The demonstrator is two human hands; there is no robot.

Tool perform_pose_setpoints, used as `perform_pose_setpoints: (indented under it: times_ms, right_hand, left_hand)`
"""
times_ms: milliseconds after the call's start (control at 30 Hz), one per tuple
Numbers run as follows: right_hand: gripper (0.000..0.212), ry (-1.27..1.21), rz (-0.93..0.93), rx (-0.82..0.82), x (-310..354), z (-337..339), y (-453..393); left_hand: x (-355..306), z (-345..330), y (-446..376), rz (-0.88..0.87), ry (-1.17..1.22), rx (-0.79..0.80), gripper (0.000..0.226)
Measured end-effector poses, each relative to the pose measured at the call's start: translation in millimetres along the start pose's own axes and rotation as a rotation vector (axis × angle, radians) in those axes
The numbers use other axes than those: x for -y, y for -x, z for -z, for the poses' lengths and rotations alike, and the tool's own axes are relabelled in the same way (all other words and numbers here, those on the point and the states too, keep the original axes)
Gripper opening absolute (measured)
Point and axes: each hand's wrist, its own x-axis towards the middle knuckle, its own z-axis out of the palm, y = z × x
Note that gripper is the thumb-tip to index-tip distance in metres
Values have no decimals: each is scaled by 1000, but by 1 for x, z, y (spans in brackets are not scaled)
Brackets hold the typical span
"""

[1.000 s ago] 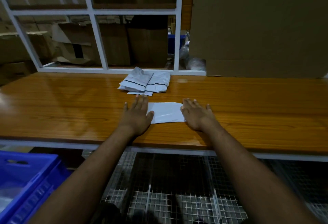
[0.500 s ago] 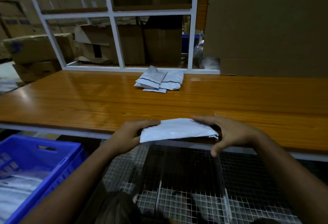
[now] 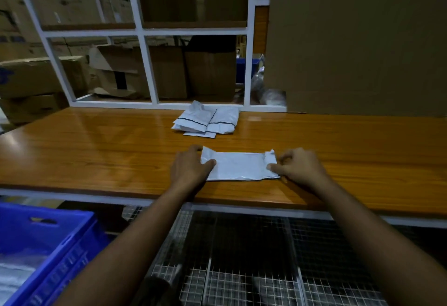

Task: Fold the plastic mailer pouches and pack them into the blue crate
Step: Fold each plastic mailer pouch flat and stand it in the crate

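Observation:
A folded white mailer pouch (image 3: 238, 166) lies on the wooden table (image 3: 96, 150) near its front edge. My left hand (image 3: 189, 169) grips the pouch's left end, thumb on top. My right hand (image 3: 298, 166) pinches the right end, where a small flap stands up. A pile of white pouches (image 3: 208, 121) with dark strips lies further back on the table. The blue crate (image 3: 48, 240) stands at the lower left below the table, with pale pouches inside it.
A white frame (image 3: 147, 68) rises behind the table, with cardboard boxes (image 3: 41, 75) beyond it. A large cardboard sheet (image 3: 358, 39) stands at the back right. Wire mesh (image 3: 242, 257) lies below the table's front edge.
Both hands first lay flat beside the pouch, then lifted it off the front edge. Now the pouch is back on the table, held at both ends.

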Motion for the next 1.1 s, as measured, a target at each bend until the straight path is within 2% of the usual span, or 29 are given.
perform_pose_setpoints:
  times_ms: [67, 133, 167, 233, 333, 400, 600, 700, 967, 1100]
  right_hand:
    - [48, 76, -59, -106, 5, -1, -3]
    - [35, 25, 50, -256, 16, -2, -6]
    - [31, -14, 142, -275, 24, -5, -9]
    - [32, -72, 307, -179, 43, -13, -12]
    - [34, -70, 401, -24, 56, -40, -16]
    - [36, -65, 404, 4, 54, -53, -18]
    - [49, 169, 402, 142, 53, -56, -23]
    - [54, 225, 377, 190, 52, -56, -26]
    - [63, 423, 265, 228, 56, -57, -26]
    - [68, 328, 316, 263, 47, -48, -23]
  left_hand:
    - [-6, 0, 0, -43, -64, -99, 65]
    - [-10, 2, 4, -177, -70, -188, 55]
    - [-13, 2, 6, -247, -73, -195, 50]
    - [-21, 1, 6, -342, -101, -125, 43]
    - [-23, -7, 1, -406, -178, 62, 35]
    - [-16, -12, -4, -392, -214, 167, 37]
    - [-6, -16, -11, -334, -432, 283, 51]
    - [-1, -13, -15, -287, -458, 374, 59]
    - [8, -1, -19, -249, -523, 425, 71]
    - [6, 1, -13, -258, -582, 324, 73]
